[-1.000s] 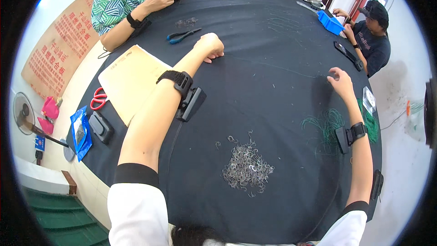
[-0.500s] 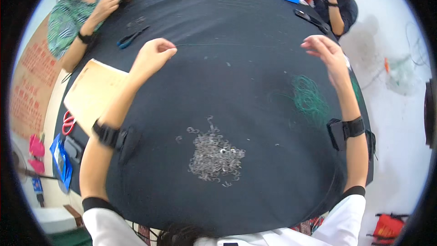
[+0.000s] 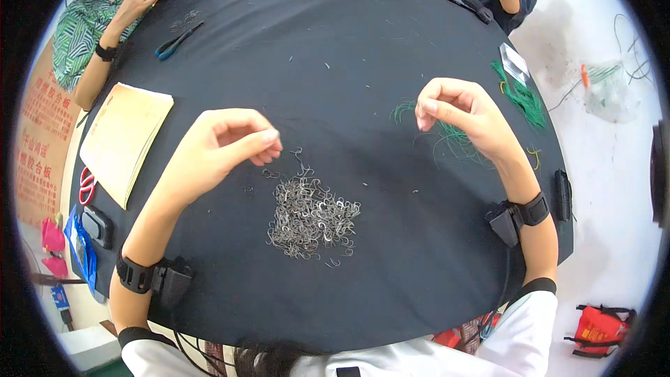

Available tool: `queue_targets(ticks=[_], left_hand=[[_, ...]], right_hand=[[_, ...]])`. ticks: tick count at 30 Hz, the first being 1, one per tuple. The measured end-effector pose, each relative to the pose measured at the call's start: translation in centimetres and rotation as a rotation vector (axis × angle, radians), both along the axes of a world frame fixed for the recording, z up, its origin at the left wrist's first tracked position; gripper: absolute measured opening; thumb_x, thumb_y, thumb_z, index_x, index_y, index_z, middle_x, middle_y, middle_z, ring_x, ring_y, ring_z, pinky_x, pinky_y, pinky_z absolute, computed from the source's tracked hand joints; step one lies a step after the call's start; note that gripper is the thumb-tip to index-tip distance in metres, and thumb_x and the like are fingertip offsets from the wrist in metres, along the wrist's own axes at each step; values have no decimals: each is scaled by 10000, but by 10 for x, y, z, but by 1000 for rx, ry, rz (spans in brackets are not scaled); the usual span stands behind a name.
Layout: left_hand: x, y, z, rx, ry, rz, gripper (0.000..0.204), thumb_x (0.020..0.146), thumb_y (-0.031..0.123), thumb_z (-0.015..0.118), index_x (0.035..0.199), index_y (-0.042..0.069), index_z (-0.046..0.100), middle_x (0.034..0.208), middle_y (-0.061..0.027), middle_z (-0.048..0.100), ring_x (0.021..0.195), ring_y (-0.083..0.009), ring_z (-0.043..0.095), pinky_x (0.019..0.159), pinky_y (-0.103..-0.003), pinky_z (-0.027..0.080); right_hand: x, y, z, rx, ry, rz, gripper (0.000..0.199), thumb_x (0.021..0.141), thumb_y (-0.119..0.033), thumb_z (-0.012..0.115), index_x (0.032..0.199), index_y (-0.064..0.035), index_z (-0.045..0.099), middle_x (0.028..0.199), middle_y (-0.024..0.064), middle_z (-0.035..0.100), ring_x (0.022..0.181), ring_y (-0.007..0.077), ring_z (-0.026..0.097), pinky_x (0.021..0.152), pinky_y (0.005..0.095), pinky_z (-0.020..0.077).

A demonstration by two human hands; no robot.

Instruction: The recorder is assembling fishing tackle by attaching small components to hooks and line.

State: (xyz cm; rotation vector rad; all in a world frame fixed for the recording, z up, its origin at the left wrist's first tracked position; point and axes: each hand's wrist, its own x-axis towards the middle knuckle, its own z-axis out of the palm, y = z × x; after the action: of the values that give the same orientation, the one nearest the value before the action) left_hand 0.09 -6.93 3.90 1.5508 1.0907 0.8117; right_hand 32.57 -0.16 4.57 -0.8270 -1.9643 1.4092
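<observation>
A loose pile of small silvery fish hooks (image 3: 314,220) lies on the black-covered table. Above its upper left edge is my left hand (image 3: 223,146), thumb and fingers closed in a pinch. My right hand (image 3: 460,115) is pinched too, held in the air over a loose tangle of thin green line (image 3: 450,141). The right hand and wrist partly cover this tangle. Whatever either pinch holds is too fine to make out, and no strand shows clearly between the hands.
On the left lie a brown paper booklet (image 3: 129,136), red-handled scissors (image 3: 86,186) and a blue packet (image 3: 80,244). Blue-handled pliers (image 3: 174,42) rest farther off, near a co-worker in green (image 3: 98,28). A green line bundle (image 3: 520,94) and a black case (image 3: 562,195) edge the right side.
Both hands have come nearer to me and closer together, the left one down toward the hooks. The thin green line that ran from my left hand toward the right no longer shows clearly.
</observation>
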Motion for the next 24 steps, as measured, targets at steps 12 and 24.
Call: queue_targets(ticks=[12,24], left_hand=[[-5,-9,-21,5,17,39,135,875,109,552,862,0,631,836,-48,641,801,-115,587,736,-245,457],[-5,-12,-25,67,-14,31,142,890,125,551,877,13,638,839,-35,641,800,-97,579,741,-239,449]], right_hand=[[13,6,-18,584,-536,-343,113,768,-151,665,818,-52,650,784,52,639,707,170,589,688,292,463],[17,2,-33,486,-609,-438,123,748,-121,679,769,-3,649,684,32,599,627,111,491,596,261,411]])
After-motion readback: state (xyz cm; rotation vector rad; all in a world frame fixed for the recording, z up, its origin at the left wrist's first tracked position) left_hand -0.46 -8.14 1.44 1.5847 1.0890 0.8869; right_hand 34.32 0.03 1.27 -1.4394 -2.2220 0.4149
